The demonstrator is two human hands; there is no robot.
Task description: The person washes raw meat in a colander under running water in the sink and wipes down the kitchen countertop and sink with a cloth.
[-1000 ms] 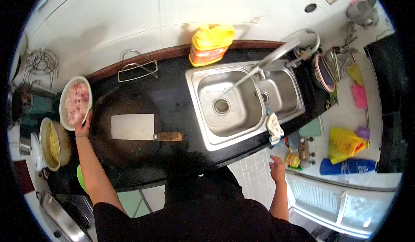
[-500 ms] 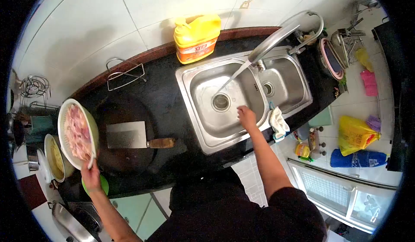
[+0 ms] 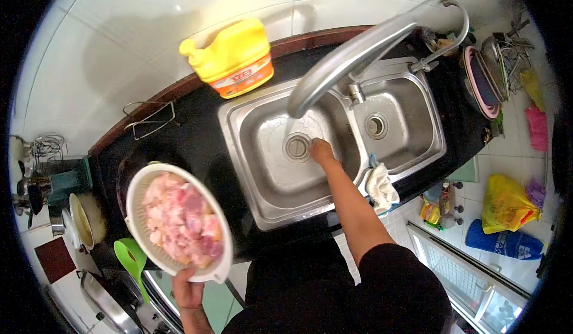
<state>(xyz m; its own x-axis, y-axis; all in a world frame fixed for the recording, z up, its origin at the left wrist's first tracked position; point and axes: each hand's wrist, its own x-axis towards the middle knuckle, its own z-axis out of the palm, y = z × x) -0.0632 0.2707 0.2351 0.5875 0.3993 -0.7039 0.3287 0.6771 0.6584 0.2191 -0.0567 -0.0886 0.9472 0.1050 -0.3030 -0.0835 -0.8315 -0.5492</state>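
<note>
Black counter (image 3: 203,143), yellow 立白 jug (image 3: 236,59), left fingers (image 3: 184,278) holding meat-filled colander (image 3: 136,209)

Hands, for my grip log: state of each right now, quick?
Left hand: holding the white basket of meat.
Right hand: nothing visibly held; open or closed unclear.

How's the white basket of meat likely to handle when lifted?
The white basket is probably heavy for its size, being piled with meat. Held at one edge by the left hand, it may tip. The meat looks moist, so pieces could slide.
</note>
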